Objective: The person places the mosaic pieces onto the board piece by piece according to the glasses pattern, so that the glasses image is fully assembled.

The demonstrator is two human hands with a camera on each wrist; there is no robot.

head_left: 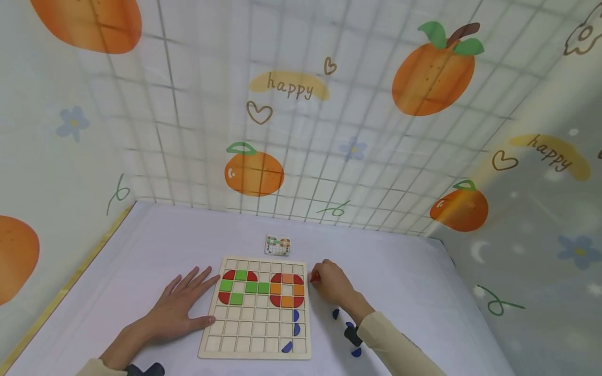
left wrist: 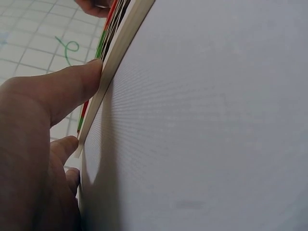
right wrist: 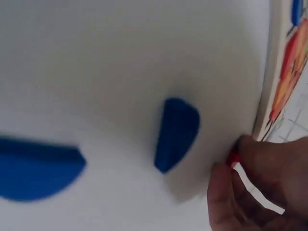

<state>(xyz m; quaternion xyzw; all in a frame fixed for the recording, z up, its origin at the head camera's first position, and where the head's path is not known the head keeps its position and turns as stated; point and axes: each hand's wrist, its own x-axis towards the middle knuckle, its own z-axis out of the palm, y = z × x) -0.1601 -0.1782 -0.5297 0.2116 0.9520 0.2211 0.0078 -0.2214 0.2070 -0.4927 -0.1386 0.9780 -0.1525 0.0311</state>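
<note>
My right hand (head_left: 331,282) pinches a small red piece (right wrist: 233,158) between thumb and finger, just right of the wooden grid board (head_left: 258,329). Fingers hide most of that piece. The left hand (head_left: 176,308) lies spread at the board's left side, its thumb touching the edge. On the board, red quarter-round pieces and green squares (head_left: 241,275) form a ring at the left. A row of green leads to a second ring of red pieces and orange squares (head_left: 287,302). Blue half-round pieces (head_left: 296,315) lie in cells at the lower right.
A small pattern card (head_left: 277,245) lies behind the board. Blue half-round pieces (head_left: 336,314) are scattered on the white table (head_left: 395,282) near the right forearm. A dark device (head_left: 352,335) sits at the right wrist. A printed curtain (head_left: 357,172) hangs behind the table.
</note>
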